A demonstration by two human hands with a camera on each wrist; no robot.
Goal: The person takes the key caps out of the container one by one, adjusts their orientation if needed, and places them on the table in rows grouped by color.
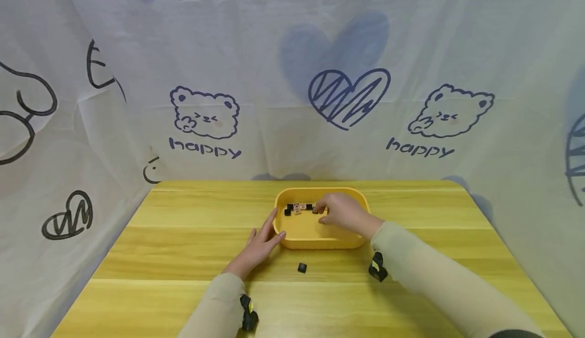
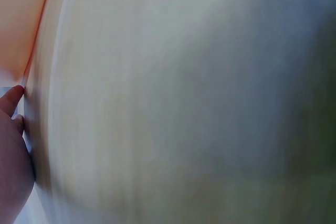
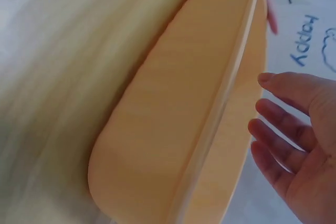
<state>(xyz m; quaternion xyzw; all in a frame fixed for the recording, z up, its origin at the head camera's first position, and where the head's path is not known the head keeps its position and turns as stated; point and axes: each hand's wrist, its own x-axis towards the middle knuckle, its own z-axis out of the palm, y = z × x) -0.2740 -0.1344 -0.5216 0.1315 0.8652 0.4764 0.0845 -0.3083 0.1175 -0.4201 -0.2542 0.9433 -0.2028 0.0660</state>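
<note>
A shallow yellow plastic tray (image 1: pixel 320 243) stands on the table. Along its far inner wall lie several small black cubes (image 1: pixel 287 212) and white printed blocks (image 1: pixel 297 207). My left hand (image 1: pixel 258 246) rests against the tray's left end, fingers and thumb spread along the rim. Over the tray's right half, my right hand (image 1: pixel 344 213) reaches in with its fingertips close to the row of blocks. In the right wrist view its thumb and fingers (image 3: pixel 283 124) are loosely bent and apart, and nothing shows between them.
One loose black cube (image 1: pixel 302 267) lies on the wooden table (image 1: pixel 183 257) in front of the tray. Behind the table hangs a pale cloth (image 1: pixel 274 74) printed with hearts and bears. Each wrist wears a small black camera (image 1: pixel 377 267).
</note>
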